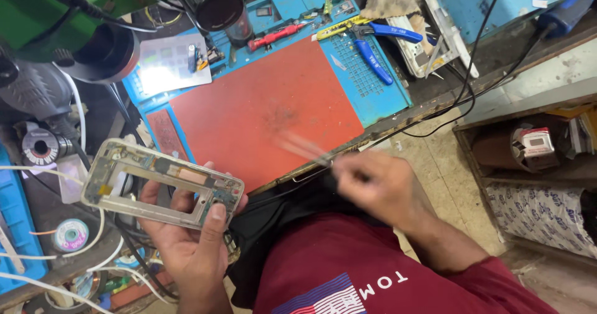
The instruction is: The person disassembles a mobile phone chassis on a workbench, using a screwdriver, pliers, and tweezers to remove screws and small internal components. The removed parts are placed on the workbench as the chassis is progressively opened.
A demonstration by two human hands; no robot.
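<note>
Your left hand [186, 236] is clamped on a phone mid-frame [163, 182] — thumb pressed on its lower right corner, fingers wrapped behind — and holds it roughly level, off the near left edge of the mat, above a clutter of white cables [93, 252] and a small solder spool [69, 234]. The frame is silvery, open in the middle, with small circuit parts showing along its upper rail and at its right end.

Your right hand [379, 183] is blurred with motion; its fingers are drawn together on a thin tool [305, 147], probably tweezers, whose tip points up and left over the mat. The tool and the frame are apart.

The work surface is a red mat [261, 112] set in a blue repair tray [373, 96], scuffed and grey-smudged near its middle. At the tray's far side lie blue-handled cutters [372, 56], a red-handled screwdriver [273, 36] and a yellow utility knife [339, 28]. A dark microscope lens [214, 3] hangs over the far edge, on a green stand [37, 15] to the left. Black cables [472, 71] trail across the bench's right edge. To the right, below the bench, is a tiled floor [429, 158] and a low wooden shelf [528, 146] holding boxes and papers.
</note>
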